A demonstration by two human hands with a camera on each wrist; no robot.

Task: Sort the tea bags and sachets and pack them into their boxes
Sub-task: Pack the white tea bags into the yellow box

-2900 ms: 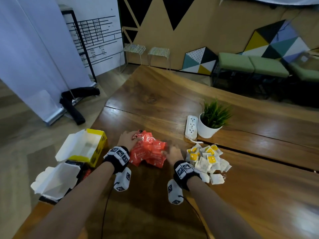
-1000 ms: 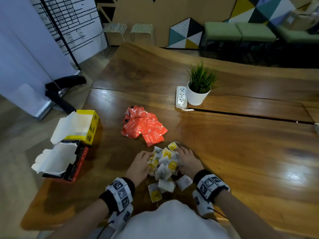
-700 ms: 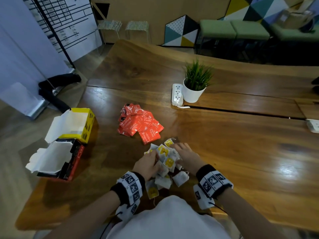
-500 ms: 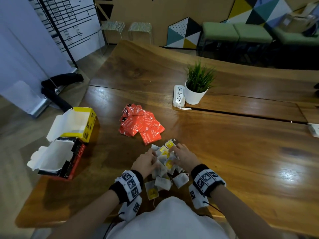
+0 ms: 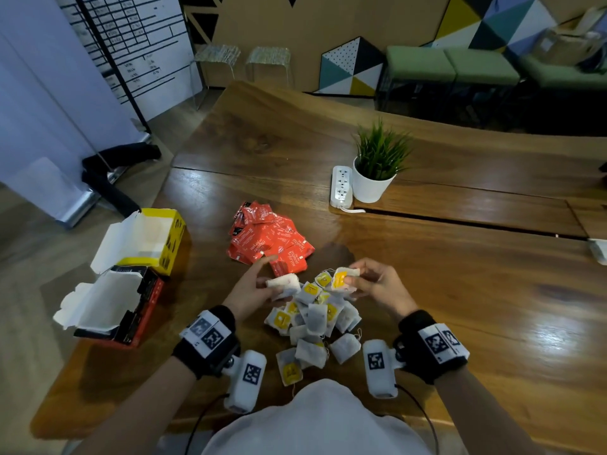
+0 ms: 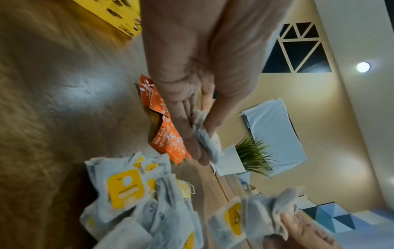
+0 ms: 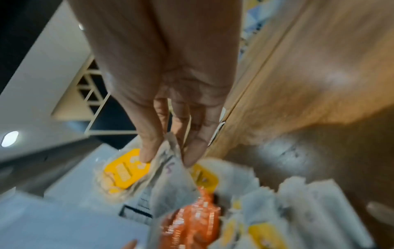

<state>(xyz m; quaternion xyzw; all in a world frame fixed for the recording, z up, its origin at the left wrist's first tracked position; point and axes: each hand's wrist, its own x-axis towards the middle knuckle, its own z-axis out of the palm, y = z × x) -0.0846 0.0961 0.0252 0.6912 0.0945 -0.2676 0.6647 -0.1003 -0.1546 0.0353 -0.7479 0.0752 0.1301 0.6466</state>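
A heap of white tea bags with yellow tags [image 5: 312, 320] lies on the wooden table [image 5: 460, 290] just in front of me. Behind it sits a pile of red-orange sachets [image 5: 269, 241]. My left hand [image 5: 259, 287] is lifted over the heap and pinches tea bags [image 6: 205, 138] between thumb and fingers. My right hand [image 5: 368, 284] pinches a small bunch of tea bags [image 7: 168, 168], one showing a yellow tag [image 5: 340, 279]. At the table's left edge stand the open yellow box [image 5: 154, 238] and the open red-and-black box [image 5: 124, 310].
A white power strip [image 5: 342, 187] and a potted green plant [image 5: 377, 165] stand beyond the sachets. A seam [image 5: 460, 221] runs across the table to the right. Green benches [image 5: 450, 67] and stools [image 5: 243, 57] are past the far edge.
Both hands moved from the red sachets to the tea bag heap, gathered it together, and now have lifted off it, each holding tea bags.
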